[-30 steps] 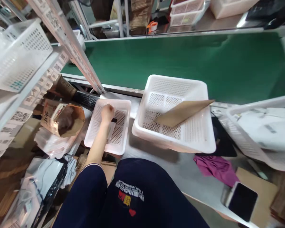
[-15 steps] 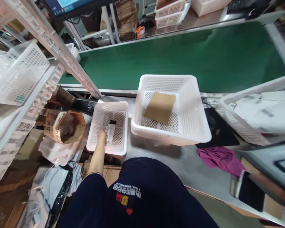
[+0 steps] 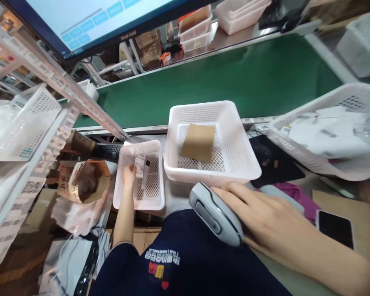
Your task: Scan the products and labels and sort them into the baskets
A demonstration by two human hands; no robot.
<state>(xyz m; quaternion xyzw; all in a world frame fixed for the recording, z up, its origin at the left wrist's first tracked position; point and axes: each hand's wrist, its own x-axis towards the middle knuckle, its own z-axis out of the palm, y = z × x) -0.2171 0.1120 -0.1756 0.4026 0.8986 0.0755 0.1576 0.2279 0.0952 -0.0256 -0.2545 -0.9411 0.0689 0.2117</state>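
Observation:
My left hand point(image 3: 129, 172) is closed on the edge of a small white labelled packet point(image 3: 139, 165), inside the smaller white basket point(image 3: 162, 181). Beside the packet, a narrow clear piece point(image 3: 145, 179) with a black end lies on the mesh floor. In front of my body, my right hand point(image 3: 254, 201) grips a grey handheld barcode scanner point(image 3: 216, 213), its head angled left toward the smaller basket. A larger white basket point(image 3: 209, 174) stands just beyond the scanner, with a flat piece of brown cardboard point(image 3: 198, 142) in it.
Behind the baskets runs a green conveyor belt point(image 3: 203, 86). A monitor point(image 3: 105, 24) overhangs the top left. At the right are a basket of white parcels point(image 3: 327, 131), a purple cloth point(image 3: 299, 199) and a phone point(image 3: 336, 228). An open cardboard box point(image 3: 83, 181) sits left.
The scanner has come in from the right edge to the front of my body in my right hand. My left hand has lifted the packet and turned its printed side up.

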